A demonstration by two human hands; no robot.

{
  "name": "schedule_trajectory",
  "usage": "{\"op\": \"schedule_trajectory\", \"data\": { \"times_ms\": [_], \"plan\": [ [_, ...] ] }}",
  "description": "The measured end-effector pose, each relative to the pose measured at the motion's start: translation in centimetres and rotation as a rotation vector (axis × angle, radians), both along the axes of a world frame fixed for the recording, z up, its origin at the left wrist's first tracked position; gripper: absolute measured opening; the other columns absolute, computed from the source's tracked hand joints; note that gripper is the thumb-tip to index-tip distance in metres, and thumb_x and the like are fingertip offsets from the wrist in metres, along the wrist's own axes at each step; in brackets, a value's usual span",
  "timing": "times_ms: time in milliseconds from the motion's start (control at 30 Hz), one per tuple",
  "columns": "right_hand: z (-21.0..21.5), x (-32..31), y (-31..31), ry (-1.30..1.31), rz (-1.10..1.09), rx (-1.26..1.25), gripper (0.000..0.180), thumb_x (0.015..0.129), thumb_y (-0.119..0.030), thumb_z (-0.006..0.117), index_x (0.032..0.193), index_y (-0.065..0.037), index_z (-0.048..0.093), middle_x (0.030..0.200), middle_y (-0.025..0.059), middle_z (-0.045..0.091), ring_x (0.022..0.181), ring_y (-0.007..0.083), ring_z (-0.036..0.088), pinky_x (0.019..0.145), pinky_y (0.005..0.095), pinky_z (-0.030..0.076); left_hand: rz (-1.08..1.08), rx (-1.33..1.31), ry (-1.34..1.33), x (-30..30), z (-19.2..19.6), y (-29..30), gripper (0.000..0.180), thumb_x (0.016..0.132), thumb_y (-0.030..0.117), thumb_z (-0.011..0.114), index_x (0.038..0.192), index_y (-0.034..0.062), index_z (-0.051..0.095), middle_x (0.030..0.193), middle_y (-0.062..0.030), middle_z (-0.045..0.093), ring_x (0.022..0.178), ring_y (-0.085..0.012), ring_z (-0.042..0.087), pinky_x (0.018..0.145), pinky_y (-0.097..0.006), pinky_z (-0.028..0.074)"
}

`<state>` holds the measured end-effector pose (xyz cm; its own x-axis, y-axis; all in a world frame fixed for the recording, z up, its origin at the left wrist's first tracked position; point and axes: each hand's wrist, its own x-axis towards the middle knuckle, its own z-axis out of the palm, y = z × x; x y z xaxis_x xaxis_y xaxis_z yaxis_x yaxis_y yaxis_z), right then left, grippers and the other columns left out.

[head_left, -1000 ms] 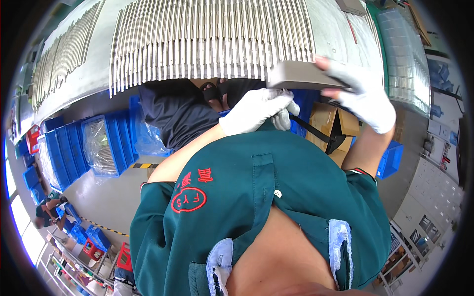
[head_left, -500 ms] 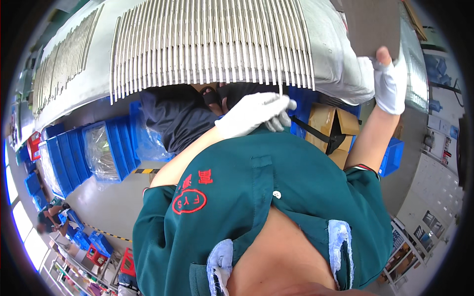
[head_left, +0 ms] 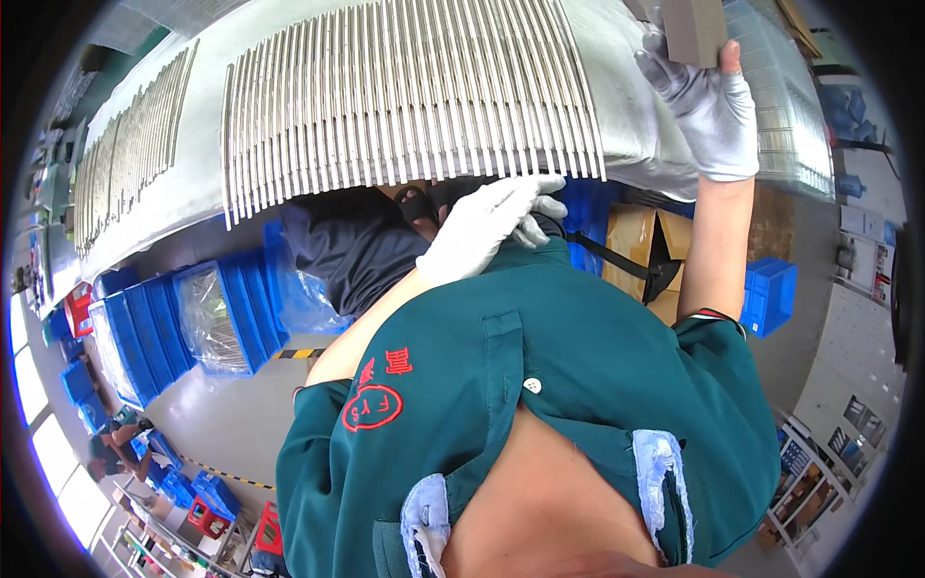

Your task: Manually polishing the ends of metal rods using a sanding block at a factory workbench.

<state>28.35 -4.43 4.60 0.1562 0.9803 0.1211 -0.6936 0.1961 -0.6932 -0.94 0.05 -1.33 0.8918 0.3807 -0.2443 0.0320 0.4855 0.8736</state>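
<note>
Grey rectangular block (head_left: pixel 692 34) is sitting off the far right of the main row of metal rods (head_left: pixel 405 106), which is serving as landmark. Right hand (head_left: pixel 718 120), gloved, is grasping the block between thumb and fingers; pressure of grip: cannot tell. Left hand (head_left: pixel 482 226), also gloved, is hovering at the row's near ends, right of its middle, fingers partly curled; whether they are touching or pinching a rod, cannot tell.

Right of the row, pale table covering (head_left: pixel 626 116) is showing; further right, clear plastic trays (head_left: pixel 785 116) are standing just beside the right hand. Left of the row, a second group of rods (head_left: pixel 135 144) is lying.

Risks (judgement): smooth glove fabric could be letting the block slip, possibly knocking the trays. Rod ends are lying close to the table edge, so a left-hand nudge could be skewing the row or dropping a rod.
</note>
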Motion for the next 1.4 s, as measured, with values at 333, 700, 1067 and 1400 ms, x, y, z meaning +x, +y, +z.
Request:
{"op": "schedule_trajectory", "data": {
  "times_ms": [333, 700, 1067, 1400],
  "plan": [
    [-0.1, -4.4, 5.5, 0.673, 0.135, -0.503, 0.052, 0.09, -0.035, 0.053, 0.128, -0.001, 0.04, 0.129, 0.0261, 0.038, 0.12, 0.0425, 0.039, 0.104, 0.0554, 0.032, 0.161, -0.056, 0.068, -5.8, -2.7, 0.4, 0.049, 0.095, 0.036, 0.048, 0.122, -0.0042, 0.053, 0.1, -0.0127, 0.064, 0.078, -0.0142, 0.062, 0.072, -0.026, 0.05],
    [-1.9, -6.1, 8.7, 0.54, 0.594, -0.029, 0.048, 0.097, -0.03, 0.039, 0.13, 0.004, 0.034, 0.127, 0.0321, 0.039, 0.12, 0.0467, 0.039, 0.106, 0.0565, 0.028, 0.816, 0.846, 0.786, -16.9, -7.5, 0.2, 0.044, 0.088, 0.027, 0.061, 0.123, 0.0006, 0.054, 0.111, -0.0161, 0.062, 0.097, -0.022, 0.061, 0.087, -0.031, 0.047],
    [-0.4, -2.3, 3.7, 0.397, -0.011, -0.314, 0.047, 0.094, -0.035, 0.046, 0.126, -0.001, 0.039, 0.128, 0.0238, 0.039, 0.12, 0.0413, 0.037, 0.106, 0.0556, 0.027, 0.659, 1.429, 1.101, -14.3, -8.9, 1.3, 0.055, 0.076, 0.037, 0.071, 0.123, 0.0124, 0.056, 0.124, -0.0248, 0.048, 0.113, -0.0385, 0.047, 0.096, -0.044, 0.039],
    [-0.6, -3.2, 4.7, 0.373, -0.011, -0.291, 0.048, 0.096, -0.034, 0.044, 0.128, 0.0, 0.037, 0.124, 0.0257, 0.042, 0.119, 0.0425, 0.039, 0.106, 0.0551, 0.028, 0.592, 1.621, 0.975, -14.5, -9.3, 3.0, 0.023, 0.081, 0.032, 0.066, 0.076, 0.01, 0.06, 0.08, -0.0089, 0.062, 0.076, -0.0299, 0.059, 0.067, -0.041, 0.046]
  ]
}}
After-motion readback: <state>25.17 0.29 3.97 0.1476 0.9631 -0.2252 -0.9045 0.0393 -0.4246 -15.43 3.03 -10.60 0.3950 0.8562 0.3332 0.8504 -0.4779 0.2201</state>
